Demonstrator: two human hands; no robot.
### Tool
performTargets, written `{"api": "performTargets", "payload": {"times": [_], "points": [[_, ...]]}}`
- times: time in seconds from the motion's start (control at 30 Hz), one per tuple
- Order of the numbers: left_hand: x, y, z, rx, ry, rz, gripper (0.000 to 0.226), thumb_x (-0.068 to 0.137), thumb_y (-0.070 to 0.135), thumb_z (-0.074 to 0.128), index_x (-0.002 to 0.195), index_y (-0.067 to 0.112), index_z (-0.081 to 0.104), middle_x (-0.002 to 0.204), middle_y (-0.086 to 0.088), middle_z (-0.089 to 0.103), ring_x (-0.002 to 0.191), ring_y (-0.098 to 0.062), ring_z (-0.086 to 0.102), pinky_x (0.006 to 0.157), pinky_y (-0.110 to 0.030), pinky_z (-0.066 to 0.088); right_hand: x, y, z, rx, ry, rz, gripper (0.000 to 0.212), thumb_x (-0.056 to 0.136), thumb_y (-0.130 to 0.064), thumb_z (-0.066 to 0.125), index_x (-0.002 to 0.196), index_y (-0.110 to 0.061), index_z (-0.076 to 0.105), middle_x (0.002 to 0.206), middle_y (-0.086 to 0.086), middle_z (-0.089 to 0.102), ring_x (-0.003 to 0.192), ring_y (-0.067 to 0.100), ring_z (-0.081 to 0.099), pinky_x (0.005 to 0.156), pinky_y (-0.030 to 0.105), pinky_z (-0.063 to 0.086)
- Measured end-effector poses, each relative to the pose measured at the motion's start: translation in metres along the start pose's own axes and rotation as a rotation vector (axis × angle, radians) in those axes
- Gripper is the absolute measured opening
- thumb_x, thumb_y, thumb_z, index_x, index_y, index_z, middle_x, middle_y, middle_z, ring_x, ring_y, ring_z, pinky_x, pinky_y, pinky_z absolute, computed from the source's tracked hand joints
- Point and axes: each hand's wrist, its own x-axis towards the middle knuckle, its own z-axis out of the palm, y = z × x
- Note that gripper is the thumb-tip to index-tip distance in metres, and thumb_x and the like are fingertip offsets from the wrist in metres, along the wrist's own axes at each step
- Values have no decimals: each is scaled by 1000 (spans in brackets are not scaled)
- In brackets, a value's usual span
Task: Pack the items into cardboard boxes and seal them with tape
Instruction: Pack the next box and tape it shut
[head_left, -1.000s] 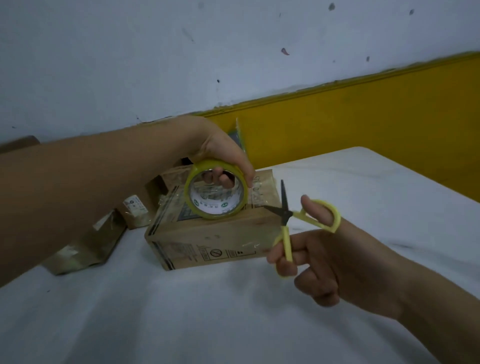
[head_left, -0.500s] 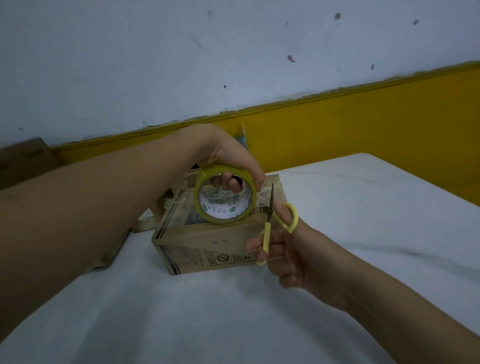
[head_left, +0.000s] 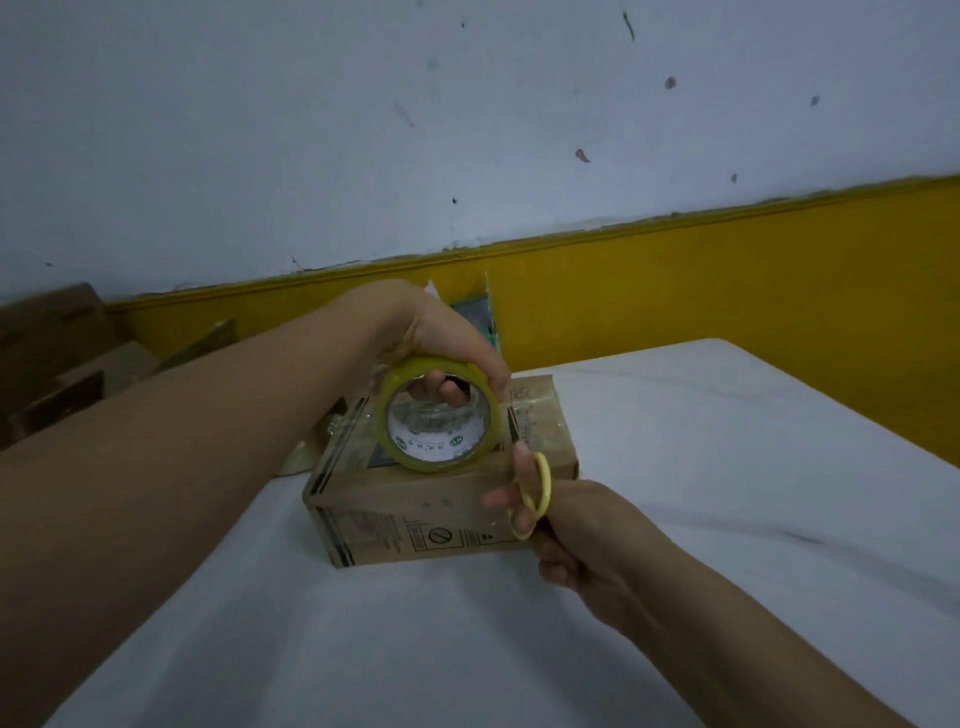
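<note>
Right hand (head_left: 576, 540) grips yellow scissors (head_left: 545, 486) at the closed cardboard box (head_left: 405, 512) on the white table (head_left: 727, 467); best to snip close beside the tape roll (head_left: 431, 449) while the left hand (head_left: 441, 338), gripping it, pulls the strip taut

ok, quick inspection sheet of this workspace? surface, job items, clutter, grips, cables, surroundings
Surface: white cloth-covered top, slightly wrinkled.
Job's things: cardboard box closed, with clear tape shining on its top; tape roll stands on edge on the box top; scissors, yellow handles, dark blades pointing up just right of the roll.
Clutter: brown cartons at far left; a teal packet behind the box, partly hidden.
Grips: left grip holds the tape roll from above, fingers through its core; right grip holds the scissors.
Cables: nothing seen.
Surroundings: white wall with scuffs, yellow band below it.
</note>
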Motion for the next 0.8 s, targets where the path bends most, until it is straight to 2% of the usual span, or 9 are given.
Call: {"api": "performTargets", "payload": {"times": [0.1, 0.2, 0.3, 0.4, 0.5, 0.57, 0.63, 0.73, 0.8], "points": [[-17, -37, -1, -81, 32, 122, 36, 95, 36, 54, 101, 1, 61, 55, -3, 45, 39, -11, 36, 40, -20, 33, -18, -6, -2, -35, -29, -71, 45, 89, -55, 59, 85, -13, 75, 63, -2, 63, 42, 6, 40, 41, 20, 39], [-32, -71, 15, -388, 185, 343, 34, 93, 36, 65, 111, 8, 70, 56, -4, 48, 40, -12, 41, 38, -20, 38, -27, -24, -21, -98, -9, -171, 34, 93, -41, 61, 83, -13, 78, 65, 1, 65, 47, 7, 50, 48, 21, 49], [-33, -85, 42, -650, 416, 561, 41, 85, 35, 73, 113, 7, 66, 59, -5, 56, 43, -14, 50, 40, -23, 44, -10, -36, -54, -696, 265, -274, 29, 99, -24, 54, 84, -6, 72, 73, 2, 71, 50, 8, 59, 49, 21, 50], [-32, -84, 69, -802, 608, 663, 20, 94, 26, 63, 109, 14, 67, 61, -5, 62, 48, -16, 56, 44, -26, 47, 18, -24, -82, -1355, 619, -289, 29, 96, -35, 57, 78, -12, 53, 88, 7, 68, 83, 23, 65, 61, 27, 42], [-33, -78, 91, -937, 668, 717, 18, 99, 17, 53, 112, 13, 66, 63, -8, 61, 47, -18, 56, 52, -28, 46, 36, 1, -93, -1595, 630, -220, 35, 97, -23, 53, 66, -20, 36, 76, -2, 49, 84, 20, 62, 62, 23, 37], [-36, -74, 102, -964, 703, 730, 25, 96, 14, 52, 118, 11, 64, 64, -5, 63, 46, -17, 58, 59, -30, 46, 38, 6, -93, -1723, 588, -173, 36, 96, -14, 49, 66, -21, 32, 81, -4, 50, 91, 15, 64, 64, 20, 37], [-42, -73, 111, -973, 705, 768, 31, 91, 13, 52, 120, 11, 62, 65, -6, 63, 47, -19, 57, 58, -31, 48, 32, -6, -84, -1751, 657, -209, 32, 98, -17, 51, 69, -20, 37, 88, -3, 57, 90, 15, 64, 63, 21, 37], [-55, -72, 121, -956, 716, 791, 26, 94, 6, 46, 115, 15, 60, 62, -8, 65, 45, -22, 58, 47, -27, 50, 20, -41, -44, -1416, 807, -732, 28, 99, -36, 53, 77, -20, 58, 69, -4, 56, 61, 11, 55, 47, 24, 30], [-66, -72, 126, -907, 778, 730, 26, 95, 9, 49, 116, 21, 58, 65, -1, 69, 48, -19, 63, 46, -25, 51, 7, -67, 8, -1114, 581, -926, 29, 93, -57, 52, 85, -31, 62, 73, -12, 58, 62, 0, 51, 49, 19, 32]]}}
